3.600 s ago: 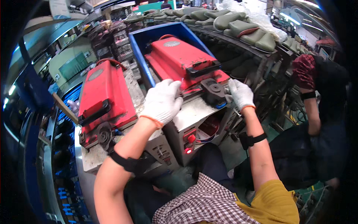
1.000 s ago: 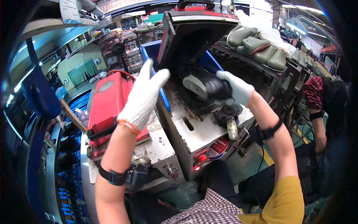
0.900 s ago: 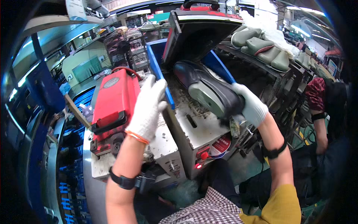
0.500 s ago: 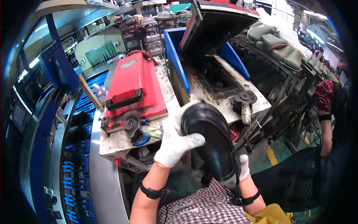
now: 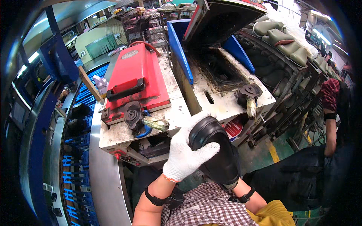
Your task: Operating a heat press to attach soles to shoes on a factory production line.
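A black shoe (image 5: 217, 150) is held close to my chest, sole side toward the camera. My left hand (image 5: 185, 150), in a white knit glove, wraps over its toe end. My right hand is hidden under the shoe; only the wrist with a black band (image 5: 246, 196) shows. Ahead, the right press (image 5: 222, 71) stands with its red lid (image 5: 222, 15) raised and its dark cavity bare. The left press (image 5: 137, 81) has its red lid down.
A blue bin (image 5: 181, 45) stands between the two presses. Green shoe lasts (image 5: 283, 37) lie on a rack at the back right. Another person (image 5: 333, 109) in a red patterned sleeve works at the right. A blue conveyor (image 5: 77, 165) runs along the left.
The right press lid went from down to raised. My hands lifted the black shoe out of the cavity and brought it down toward my chest.
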A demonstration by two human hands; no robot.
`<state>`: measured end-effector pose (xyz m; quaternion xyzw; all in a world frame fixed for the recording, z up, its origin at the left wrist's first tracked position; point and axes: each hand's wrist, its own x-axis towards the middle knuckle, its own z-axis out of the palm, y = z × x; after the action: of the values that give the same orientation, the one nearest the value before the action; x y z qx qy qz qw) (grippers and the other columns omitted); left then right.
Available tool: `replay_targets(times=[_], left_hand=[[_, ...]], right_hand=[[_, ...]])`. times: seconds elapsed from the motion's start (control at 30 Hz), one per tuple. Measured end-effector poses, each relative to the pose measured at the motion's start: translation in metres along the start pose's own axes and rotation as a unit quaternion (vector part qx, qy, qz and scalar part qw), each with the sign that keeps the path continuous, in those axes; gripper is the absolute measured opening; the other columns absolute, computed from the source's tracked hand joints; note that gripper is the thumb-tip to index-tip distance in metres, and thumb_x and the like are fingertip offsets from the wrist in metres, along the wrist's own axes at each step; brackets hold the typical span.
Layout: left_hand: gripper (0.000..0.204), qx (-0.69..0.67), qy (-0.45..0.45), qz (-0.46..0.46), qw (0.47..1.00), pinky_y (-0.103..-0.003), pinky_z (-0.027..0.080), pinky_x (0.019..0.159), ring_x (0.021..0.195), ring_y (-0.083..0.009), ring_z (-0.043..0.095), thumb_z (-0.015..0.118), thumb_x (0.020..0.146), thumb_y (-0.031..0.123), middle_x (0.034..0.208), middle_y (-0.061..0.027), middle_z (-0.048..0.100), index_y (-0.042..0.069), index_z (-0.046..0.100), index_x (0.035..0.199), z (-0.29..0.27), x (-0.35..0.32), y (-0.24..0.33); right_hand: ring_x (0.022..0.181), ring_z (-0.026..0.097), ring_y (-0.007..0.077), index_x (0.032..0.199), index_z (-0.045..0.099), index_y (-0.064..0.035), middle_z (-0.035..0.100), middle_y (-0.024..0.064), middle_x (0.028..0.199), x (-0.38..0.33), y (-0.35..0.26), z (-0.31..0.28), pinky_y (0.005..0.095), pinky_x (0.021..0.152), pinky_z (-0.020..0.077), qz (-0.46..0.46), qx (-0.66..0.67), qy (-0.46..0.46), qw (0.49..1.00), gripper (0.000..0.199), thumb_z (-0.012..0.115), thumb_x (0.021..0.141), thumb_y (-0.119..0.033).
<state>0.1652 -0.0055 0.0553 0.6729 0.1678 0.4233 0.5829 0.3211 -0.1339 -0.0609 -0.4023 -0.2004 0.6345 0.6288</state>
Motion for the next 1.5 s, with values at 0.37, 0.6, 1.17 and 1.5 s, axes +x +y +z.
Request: replay_targets(times=[0.37, 0.6, 1.17, 1.5], left_hand=[[0.071, 0.05, 0.086, 0.0, 0.995, -0.035, 0.055, 0.103, 0.116, -0.0194, 0.069, 0.086, 0.085, 0.013, 0.132, -0.0134, 0.071, -0.001, 0.057, 0.147, 0.006, 0.012, -0.012], [0.045, 0.185, 0.104, 0.119, 0.97, -0.031, 0.053, 0.092, 0.096, -0.0174, 0.064, 0.059, 0.102, 0.005, 0.116, -0.0093, 0.07, 0.001, 0.06, 0.147, 0.004, 0.02, -0.02], [0.045, -0.089, 0.169, -0.028, 0.981, -0.038, 0.046, 0.112, 0.122, -0.0229, 0.064, 0.036, 0.115, 0.023, 0.13, -0.0123, 0.07, -0.002, 0.068, 0.132, 0.009, 0.015, -0.02], [0.051, -0.185, 0.188, 0.042, 0.964, -0.042, 0.049, 0.113, 0.129, -0.0249, 0.062, 0.033, 0.116, 0.03, 0.143, -0.0148, 0.062, -0.001, 0.049, 0.153, 0.013, -0.002, -0.022]], right_hand=[[0.115, 0.07, 0.0267, 0.151, 0.054, -0.0037, 0.067, 0.0141, 0.139, 0.026, 0.012, -0.012, 0.0396, 0.098, 0.0579, -0.16, -0.123, -0.073, 0.977, 0.057, 0.073, 0.099, -0.02], [0.115, 0.071, 0.0226, 0.151, 0.055, -0.0042, 0.067, 0.0135, 0.142, 0.024, 0.011, -0.017, 0.0377, 0.097, 0.0606, -0.319, -0.383, -0.054, 0.865, 0.051, 0.069, 0.104, -0.019], [0.098, 0.076, 0.0436, 0.145, 0.053, 0.0082, 0.068, 0.0319, 0.128, 0.014, 0.027, -0.05, 0.0523, 0.09, 0.0627, 0.072, 0.151, -0.099, 0.981, 0.055, 0.044, 0.108, -0.032], [0.105, 0.074, 0.0385, 0.147, 0.054, 0.0031, 0.069, 0.0234, 0.135, 0.011, 0.018, -0.063, 0.0515, 0.094, 0.0596, 0.172, 0.356, -0.159, 0.905, 0.06, 0.052, 0.101, -0.034]])
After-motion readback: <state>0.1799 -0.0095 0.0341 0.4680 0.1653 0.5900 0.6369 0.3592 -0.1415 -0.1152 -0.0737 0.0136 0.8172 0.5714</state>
